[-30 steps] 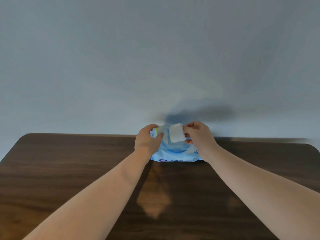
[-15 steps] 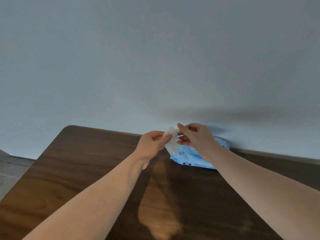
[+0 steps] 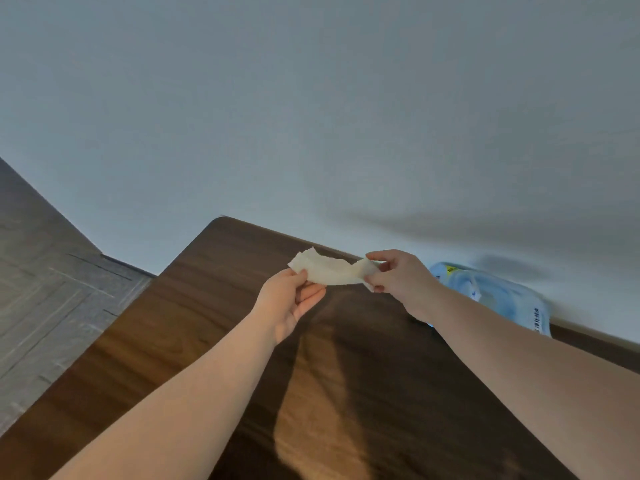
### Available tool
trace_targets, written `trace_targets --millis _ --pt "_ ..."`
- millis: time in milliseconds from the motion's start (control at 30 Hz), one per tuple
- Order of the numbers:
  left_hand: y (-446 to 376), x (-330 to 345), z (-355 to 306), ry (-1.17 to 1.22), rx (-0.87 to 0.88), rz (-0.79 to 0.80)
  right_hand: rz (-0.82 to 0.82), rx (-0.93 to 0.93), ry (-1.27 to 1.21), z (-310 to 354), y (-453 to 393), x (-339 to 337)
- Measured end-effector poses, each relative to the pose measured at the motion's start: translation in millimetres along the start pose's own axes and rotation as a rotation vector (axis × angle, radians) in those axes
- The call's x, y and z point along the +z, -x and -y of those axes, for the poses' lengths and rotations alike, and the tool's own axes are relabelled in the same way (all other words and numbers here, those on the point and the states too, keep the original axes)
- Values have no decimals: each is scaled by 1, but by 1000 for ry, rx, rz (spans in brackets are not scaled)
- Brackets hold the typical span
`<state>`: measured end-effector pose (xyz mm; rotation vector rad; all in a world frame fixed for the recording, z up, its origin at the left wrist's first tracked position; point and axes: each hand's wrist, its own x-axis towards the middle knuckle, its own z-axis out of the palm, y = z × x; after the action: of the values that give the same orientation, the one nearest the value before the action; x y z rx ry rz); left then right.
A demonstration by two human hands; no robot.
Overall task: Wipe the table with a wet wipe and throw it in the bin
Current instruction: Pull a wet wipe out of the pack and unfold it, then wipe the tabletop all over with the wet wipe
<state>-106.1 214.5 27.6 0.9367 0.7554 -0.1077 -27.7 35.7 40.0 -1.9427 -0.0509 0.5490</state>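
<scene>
Likely a room in a home or a plain office: a dark wood-grain table [image 3: 214,327] with rounded corners, pushed against a bare pale grey-white wall [image 3: 311,116]; grey patterned floor tiles [image 3: 45,299] to the left; a blue pack of wet wipes [image 3: 502,299] lying by the wall. Nothing more specific discernible.

wipes pack [image 3: 502,299]: near corner behind right forearm | label print unreadable

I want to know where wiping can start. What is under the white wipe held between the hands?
Bare dark brown wooden table lies under the white wet wipe; the wipe hangs above it, not touching. Nothing else shows there.
</scene>
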Motion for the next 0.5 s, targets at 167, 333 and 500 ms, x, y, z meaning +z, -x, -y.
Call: trace_targets --millis 167,333,500 --pt "-1 -36 7 -171 59 -114 -87 -121 11 5 -8 34" --pt "-6 -96 15 -523 141 -287 96 60 389 -28 -1 72" --pt "-12 -151 24 -1272 258 -389 -154 -329 1101 -50 -2 94"
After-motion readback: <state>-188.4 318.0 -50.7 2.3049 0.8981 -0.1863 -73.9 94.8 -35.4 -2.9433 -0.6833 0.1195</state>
